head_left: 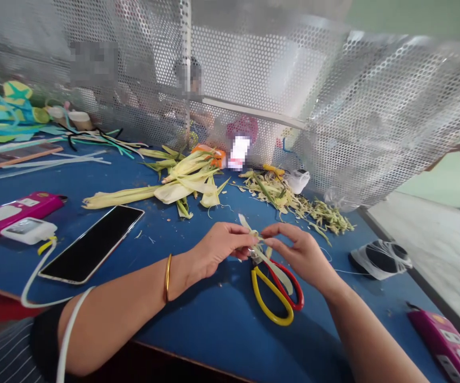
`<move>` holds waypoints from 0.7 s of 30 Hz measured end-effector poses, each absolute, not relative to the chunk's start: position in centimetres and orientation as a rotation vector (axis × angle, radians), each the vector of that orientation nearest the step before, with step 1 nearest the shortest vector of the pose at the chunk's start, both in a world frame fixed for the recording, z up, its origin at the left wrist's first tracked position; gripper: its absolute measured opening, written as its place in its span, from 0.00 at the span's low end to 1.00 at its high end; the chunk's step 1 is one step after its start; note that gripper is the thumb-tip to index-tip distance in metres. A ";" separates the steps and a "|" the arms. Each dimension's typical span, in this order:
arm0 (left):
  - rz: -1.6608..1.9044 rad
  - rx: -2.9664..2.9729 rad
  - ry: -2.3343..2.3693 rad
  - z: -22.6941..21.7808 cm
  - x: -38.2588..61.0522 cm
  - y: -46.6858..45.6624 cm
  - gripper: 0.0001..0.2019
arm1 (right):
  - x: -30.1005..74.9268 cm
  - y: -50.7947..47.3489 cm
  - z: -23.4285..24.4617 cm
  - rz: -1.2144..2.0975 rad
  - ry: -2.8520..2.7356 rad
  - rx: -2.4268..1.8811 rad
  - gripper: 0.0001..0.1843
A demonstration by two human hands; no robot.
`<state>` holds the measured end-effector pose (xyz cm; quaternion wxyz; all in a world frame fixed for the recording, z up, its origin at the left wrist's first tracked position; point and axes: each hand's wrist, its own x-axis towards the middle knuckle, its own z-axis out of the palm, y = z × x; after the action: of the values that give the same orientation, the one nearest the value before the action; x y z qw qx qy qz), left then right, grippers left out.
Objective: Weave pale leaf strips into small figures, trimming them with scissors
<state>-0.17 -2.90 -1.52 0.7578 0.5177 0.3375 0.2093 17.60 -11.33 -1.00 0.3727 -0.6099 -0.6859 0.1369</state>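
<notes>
My left hand (220, 246) and my right hand (298, 250) meet over the blue table (198, 319). Both pinch a pale green leaf strip (258, 246), which is folded between the fingertips and trails down toward me. Right beneath the hands lie scissors (276, 291) with one yellow and one red handle loop, flat on the table. A gold bangle sits on my left wrist.
A pile of pale green leaves (174, 186) lies further back, with leaf scraps (301, 205) to its right. A black phone (92, 242) lies at left beside a pink case (18, 208) and a white charger (26, 230). A thread spool (379, 258) sits at right. A perforated metal screen (333, 106) closes the back.
</notes>
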 end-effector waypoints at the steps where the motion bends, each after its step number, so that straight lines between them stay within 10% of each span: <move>1: 0.453 1.134 0.734 -1.6 -0.2 -2.9 0.07 | 17.7 -11.4 -0.9 0.306 -1.813 -1.569 0.07; 21: 0.529 0.971 0.739 -2.4 0.0 -2.7 0.09 | 13.1 -12.6 -1.4 -0.764 -2.311 -1.270 0.11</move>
<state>0.03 -2.67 -2.42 0.7870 0.4503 0.3430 0.2454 13.07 -12.64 -1.43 0.1966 -0.4536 -0.8253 -0.2729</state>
